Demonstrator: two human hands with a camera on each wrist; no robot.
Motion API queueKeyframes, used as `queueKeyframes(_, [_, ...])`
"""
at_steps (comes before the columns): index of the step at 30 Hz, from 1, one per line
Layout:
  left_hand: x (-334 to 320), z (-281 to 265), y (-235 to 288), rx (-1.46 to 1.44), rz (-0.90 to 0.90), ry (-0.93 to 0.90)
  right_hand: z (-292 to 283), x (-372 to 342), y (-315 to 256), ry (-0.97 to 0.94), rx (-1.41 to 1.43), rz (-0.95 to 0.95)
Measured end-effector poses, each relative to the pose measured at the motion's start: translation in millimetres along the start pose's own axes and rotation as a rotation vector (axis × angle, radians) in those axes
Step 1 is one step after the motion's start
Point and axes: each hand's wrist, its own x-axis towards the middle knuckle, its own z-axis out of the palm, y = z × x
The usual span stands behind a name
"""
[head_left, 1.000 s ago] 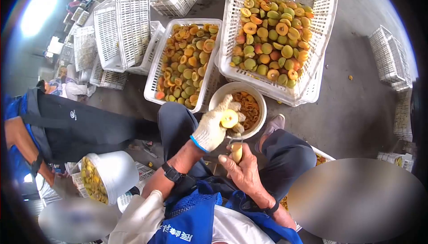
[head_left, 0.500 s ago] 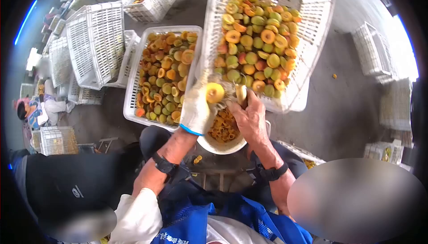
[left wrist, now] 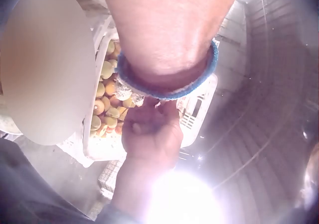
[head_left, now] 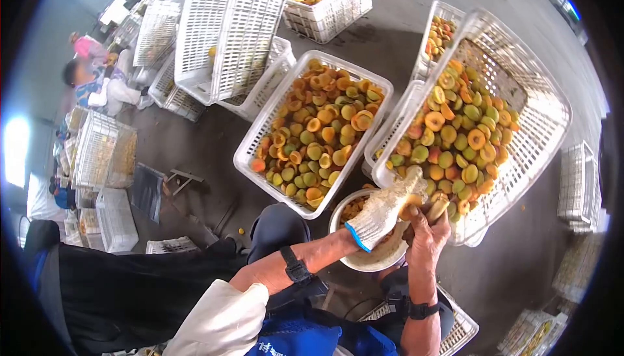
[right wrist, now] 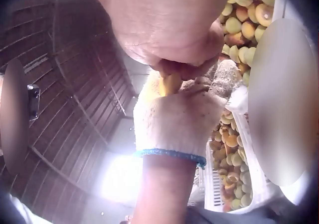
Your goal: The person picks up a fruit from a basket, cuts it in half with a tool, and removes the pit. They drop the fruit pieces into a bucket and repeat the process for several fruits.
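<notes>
In the head view my left hand (head_left: 383,214), in a white knit glove with a blue cuff, holds a yellow peach half (head_left: 411,206). My bare right hand (head_left: 426,237) grips the pale wooden handle of a coring tool (head_left: 439,208), thumb close against the fruit; the tool's metal end is hidden. Both hands meet over the right rim of a white bucket (head_left: 374,266) with orange scraps inside, beside the tilted crate of peach halves (head_left: 546,122). In the right wrist view the gloved fingers curl by a yellow piece of fruit (right wrist: 169,86).
Another white crate (head_left: 244,161) full of peach halves stands left of the bucket. Stacked empty crates (head_left: 227,44) rise behind it. A person in dark trousers (head_left: 149,284) is close at my left. Further crates (head_left: 578,184) stand at the far right.
The head view has swung, shifting the crates rightward in the picture. Both hands have moved from over the bucket toward the tilted crate, still holding the peach half and coring tool.
</notes>
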Motion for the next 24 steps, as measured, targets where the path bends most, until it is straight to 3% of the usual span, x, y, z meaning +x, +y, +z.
queueKeyframes(1, [1.7, 1.5, 7.2, -0.123, -0.047, 0.036, -0.4, -2.1, -1.9, -0.029, -0.044, 0.017])
queueKeyframes(4, [2.5, -5.2, 8.2, -0.063, -0.056, -0.025, -14.5, -3.3, 5.2, -0.102, -0.107, 0.109])
queueKeyframes(5, [3.7, -3.6, 14.6, -0.208, -0.016, -0.017, -14.6, -2.0, 9.1, -0.099, -0.151, 0.051])
queueKeyframes(6, [0.5, -1.8, 22.3, -0.539, -0.144, 0.004, -10.1, 0.5, 10.5, -0.098, -0.194, -0.009])
queueKeyframes(10, [0.4, -6.9, 30.0, -0.476, -0.055, 0.021, -7.5, -4.2, 2.9, -0.104, -0.141, 0.04])
queueKeyframes(14, [5.0, -3.2, -5.5, -0.715, -0.079, 0.075, -5.1, -4.3, 13.3, -0.077, -0.073, -0.011])
queueKeyframes(15, [6.8, -6.2, -12.8, -0.516, -0.038, 0.135, 4.9, -1.9, 16.3, -0.066, -0.022, -0.137])
queueKeyframes(16, [9.1, -9.3, -11.1, -0.321, -0.003, 0.185, 10.0, -1.9, 11.0, -0.067, -0.022, -0.136])
queueKeyframes(18, [17.4, -5.8, -14.9, -0.24, 0.124, 0.224, 8.1, -8.3, -7.1, -0.088, -0.334, 0.013])
queueKeyframes(19, [-0.8, -11.1, 20.0, -0.503, 0.021, 0.12, 18.5, -10.1, -11.3, -0.104, -0.325, -0.029])
queueKeyframes(21, [7.1, -11.3, -20.7, -0.589, -0.022, 0.066, 10.4, -7.1, -0.8, -0.091, -0.432, -0.111])
queueKeyframes(22, [8.0, -10.4, -33.7, -0.562, -0.004, 0.067, 7.3, -7.7, -0.5, -0.068, -0.481, -0.044])
queueKeyframes(24, [3.1, -14.8, -16.6, 0.052, 0.237, 0.21, 8.4, -6.0, 4.3, -0.07, -0.497, -0.007])
